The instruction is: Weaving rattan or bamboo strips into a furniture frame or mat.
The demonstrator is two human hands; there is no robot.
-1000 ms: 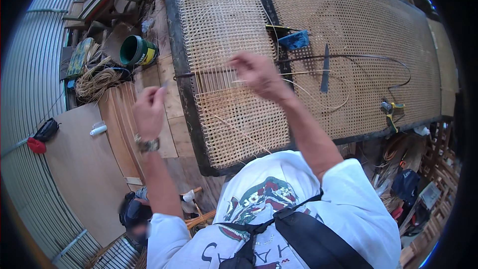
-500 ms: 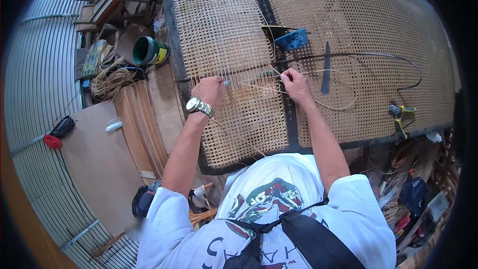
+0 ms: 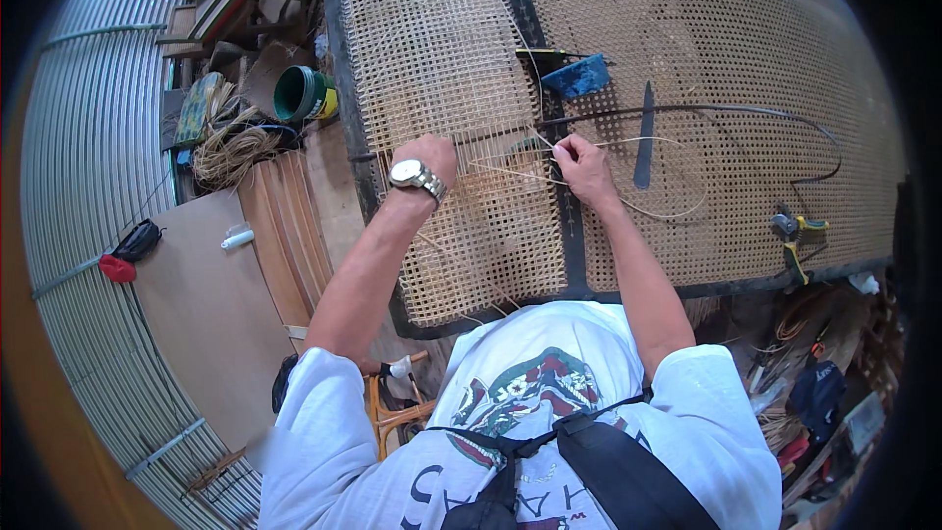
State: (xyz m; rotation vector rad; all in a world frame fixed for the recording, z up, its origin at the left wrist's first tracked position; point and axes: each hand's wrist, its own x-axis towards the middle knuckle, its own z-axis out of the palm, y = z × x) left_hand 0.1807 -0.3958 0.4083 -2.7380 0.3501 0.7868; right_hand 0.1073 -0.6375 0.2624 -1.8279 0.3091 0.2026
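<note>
Left hand (image 3: 429,154): knuckles up, fingers curled down onto the woven cane panel (image 3: 461,118); grip hidden, cannot tell.
Right hand (image 3: 581,165): fingertips pinched on one pale cane strand (image 3: 628,204) looping to its right.
Panels: two, framed in black, under both hands.
Pliers (image 3: 797,236): one pair, well right.

I saw a dark-framed cane-woven panel (image 3: 461,39) spanning the upper half of the frame. On it lay a blue block (image 3: 577,76) at upper centre, a dark flat blade (image 3: 644,134) just to its lower right, a long dark rod (image 3: 746,114) curving toward the right edge, loose cane strands (image 3: 648,208) at centre, and yellow-handled pliers (image 3: 797,236) at right.
</note>
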